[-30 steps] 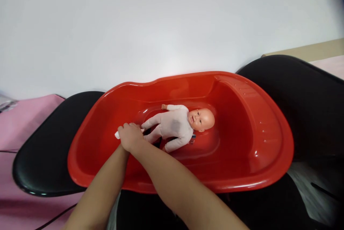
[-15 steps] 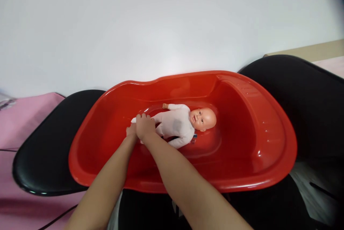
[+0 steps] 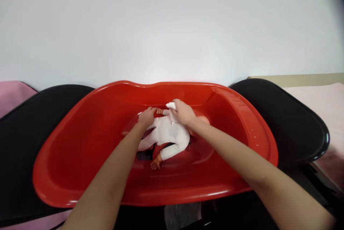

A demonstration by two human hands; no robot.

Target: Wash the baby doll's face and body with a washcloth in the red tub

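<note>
Red plastic tub (image 3: 80,158), doll (image 3: 172,135) supine inside: my left hand (image 3: 146,117) steadies its far arm, my right hand (image 3: 184,112) at 1 o'clock pinches a white wipe (image 3: 171,105).

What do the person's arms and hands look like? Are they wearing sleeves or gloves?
No sleeves and no gloves. Both arms are bare from the bottom edge of the picture all the way to the hands. The left hand and the right hand are bare too, with no rings, watch or bracelet that I can see.
</note>
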